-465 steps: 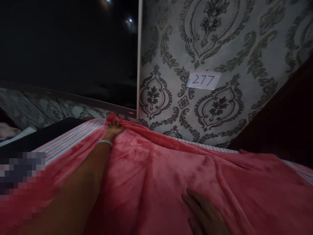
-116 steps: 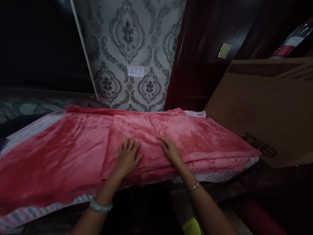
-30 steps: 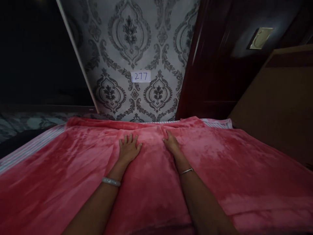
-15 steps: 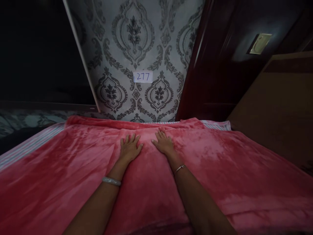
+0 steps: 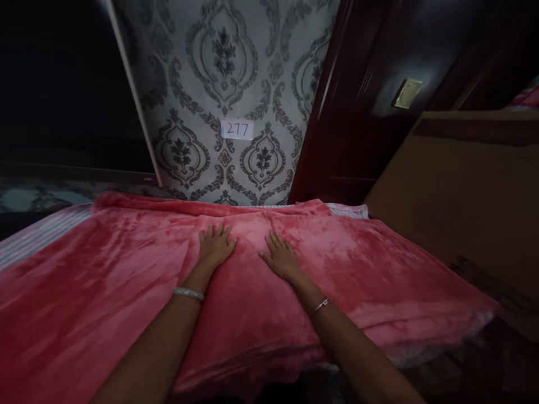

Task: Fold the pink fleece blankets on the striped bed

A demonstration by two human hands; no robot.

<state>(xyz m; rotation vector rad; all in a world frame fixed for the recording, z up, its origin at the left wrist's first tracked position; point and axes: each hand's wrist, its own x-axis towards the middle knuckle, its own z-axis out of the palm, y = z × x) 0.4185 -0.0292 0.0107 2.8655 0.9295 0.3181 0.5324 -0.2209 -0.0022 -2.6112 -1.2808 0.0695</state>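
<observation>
A plush blanket point(image 5: 252, 314) in mottled red and pink lies spread out in front of me, with layered folds along its near edge. My left hand point(image 5: 215, 245) rests palm down on it, fingers spread, a pale bangle at the wrist. To its right, my right hand point(image 5: 280, 255) also lies flat on the plush, fingers stretched out, with a thin metal bracelet on that wrist. Neither hand grasps the fabric. A striped cloth point(image 5: 46, 230) shows from under the blanket at the left and along the far edge.
Behind the blanket rises a patterned wall point(image 5: 223, 56) bearing a paper label point(image 5: 237, 129) marked 277. A dark screen point(image 5: 67, 84) stands at left. On the right are a dark red wooden door point(image 5: 362, 95) and a large cardboard box point(image 5: 458, 185) close to the blanket.
My right hand has slid slightly back toward me on the blanket; the left stays about in place. The view has turned right, showing more of the box and the blanket's near right edge.
</observation>
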